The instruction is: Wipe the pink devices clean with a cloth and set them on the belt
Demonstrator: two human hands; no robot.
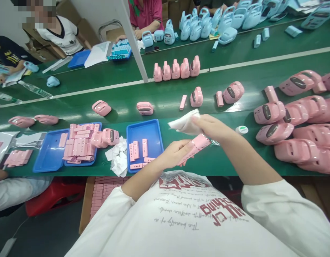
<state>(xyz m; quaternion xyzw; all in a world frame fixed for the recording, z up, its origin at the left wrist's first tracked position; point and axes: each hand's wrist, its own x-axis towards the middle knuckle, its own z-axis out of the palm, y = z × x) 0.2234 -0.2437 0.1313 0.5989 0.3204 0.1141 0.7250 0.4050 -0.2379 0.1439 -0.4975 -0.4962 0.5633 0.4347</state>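
My left hand (178, 152) grips a pink rectangular stick-shaped piece (198, 144) with dark round marks along its side, tilted up to the right above the table edge. My right hand (209, 125) pinches a folded white cloth (185, 122), held just above the far end of that piece and apart from it. Left of my hands lies a blue tray (154, 134) with several similar pink pieces in it. Beyond my hands, a pink handled device (196, 97) stands on the green table beside a small pink stick (183, 102).
Many pink devices (290, 150) crowd the right side. A small white round container (242, 130) sits nearer. Crumpled white cloths (119, 159) lie beside another blue tray (51, 151). A grey post (135, 43) rises beyond; co-workers sit across the table near light-blue devices (195, 28).
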